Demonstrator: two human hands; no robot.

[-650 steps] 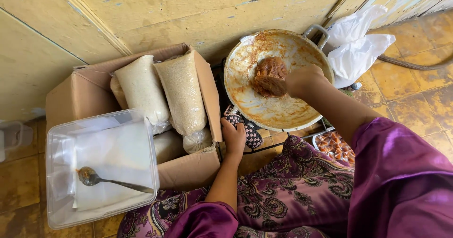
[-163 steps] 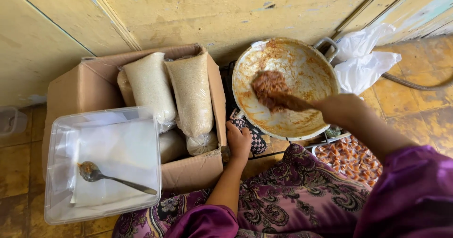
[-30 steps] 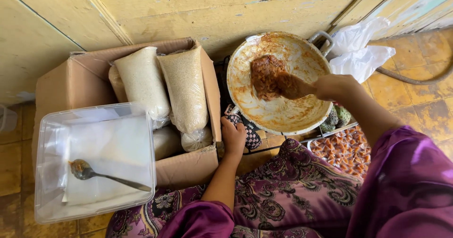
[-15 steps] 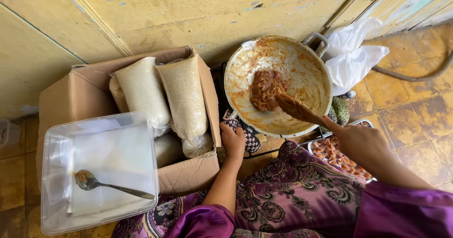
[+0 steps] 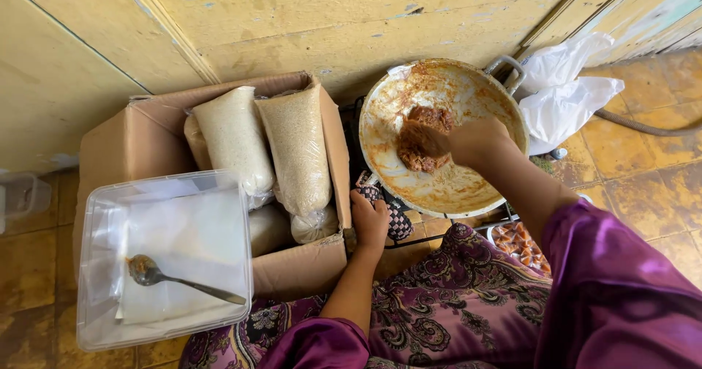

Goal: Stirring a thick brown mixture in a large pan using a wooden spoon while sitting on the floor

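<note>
Head view: nearest, the left hand [image 5: 369, 219] grips a patterned cloth [image 5: 395, 219] at the wok's [image 5: 446, 193] six o'clock rim. Beyond, the right hand [image 5: 479, 138] closes around a spatula [image 5: 424, 141], handle hidden, in brown paste [image 5: 431, 117]. Right edge crops a tray [image 5: 519, 241].

Pan [image 5: 409, 186] was open from above, reachable over its near rim. Cardboard box [image 5: 131, 149] with upright grain bags [image 5: 292, 149] blocked the left side; wall [image 5: 307, 18] close behind; white plastic bag [image 5: 563, 91] crowded the right. Clear tub [image 5: 95, 266] filled the near-left floor.
</note>
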